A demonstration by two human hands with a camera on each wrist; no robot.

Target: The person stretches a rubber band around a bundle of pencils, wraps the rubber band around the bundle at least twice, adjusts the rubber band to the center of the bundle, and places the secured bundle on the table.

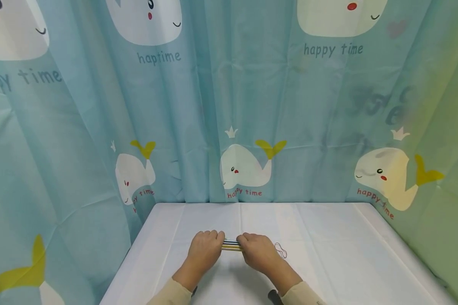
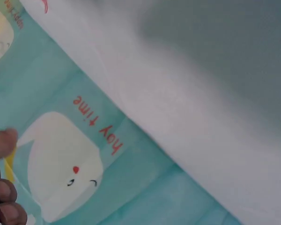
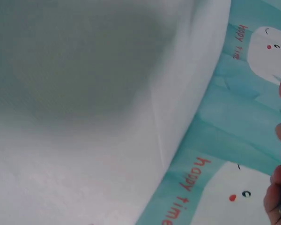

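Observation:
A bundle of thin, straight coloured sticks, which look like pencils [image 1: 232,245], lies level across the gap between the two hands in the head view. My left hand [image 1: 207,247] grips one end of it and my right hand [image 1: 258,250] the other. Blue, dark and golden sticks show in the short stretch between them; the ends are mostly hidden in the hands. Curled fingers [image 2: 9,213] appear at the lower left edge of the left wrist view. More curled fingers [image 3: 274,187] show at the right edge of the right wrist view.
A thin reddish loop like a rubber band [image 1: 280,250] lies just right of the right hand on the white tablecloth [image 1: 328,237]. Behind the table and along its sides hangs a blue-green curtain [image 1: 198,106] printed with whales.

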